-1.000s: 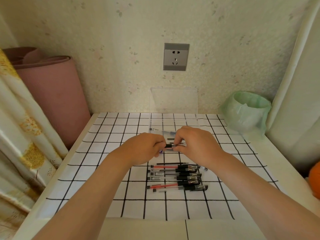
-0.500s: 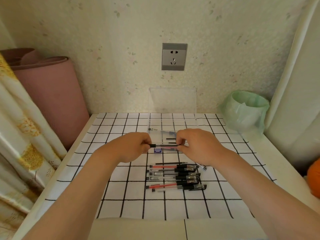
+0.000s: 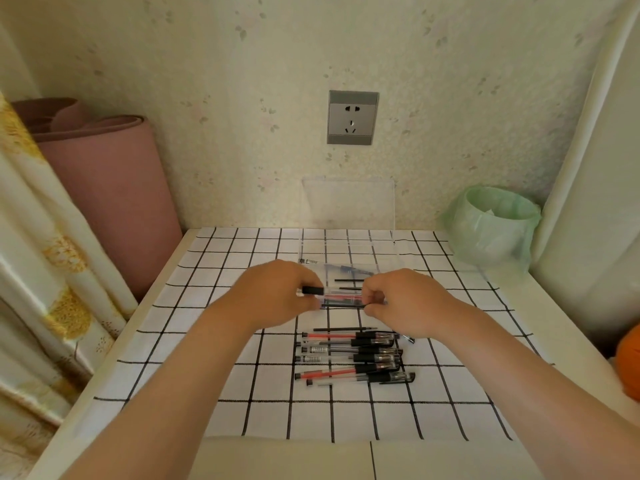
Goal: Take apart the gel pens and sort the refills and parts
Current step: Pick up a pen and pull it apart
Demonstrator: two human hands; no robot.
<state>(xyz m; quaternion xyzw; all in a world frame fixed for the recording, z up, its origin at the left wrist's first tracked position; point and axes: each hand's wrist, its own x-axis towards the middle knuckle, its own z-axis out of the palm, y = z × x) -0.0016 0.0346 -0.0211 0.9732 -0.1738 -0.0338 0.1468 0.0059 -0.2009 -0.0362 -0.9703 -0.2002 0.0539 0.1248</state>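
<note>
Left hand and right hand: both over the middle of the worktop, fingers curled, each pinching one end of a single gel pen. Pen is level, lifted off the surface, clear barrel with red inside. A black end piece shows at the left fingertips. Cannot tell if any part is already loose.

Just nearer the person: pile of pens lying side by side on the checked cloth, black grips to the right, some with red refills. One loose refill, thin and black, lies at the far edge of the pile.

Just beyond the hands: clear box on the cloth holding a few thin dark parts. Its lid is upright against the wall.

Far right corner: bin with green liner. Left, off the worktop: pink rolled mat. Wall socket above the box.
</note>
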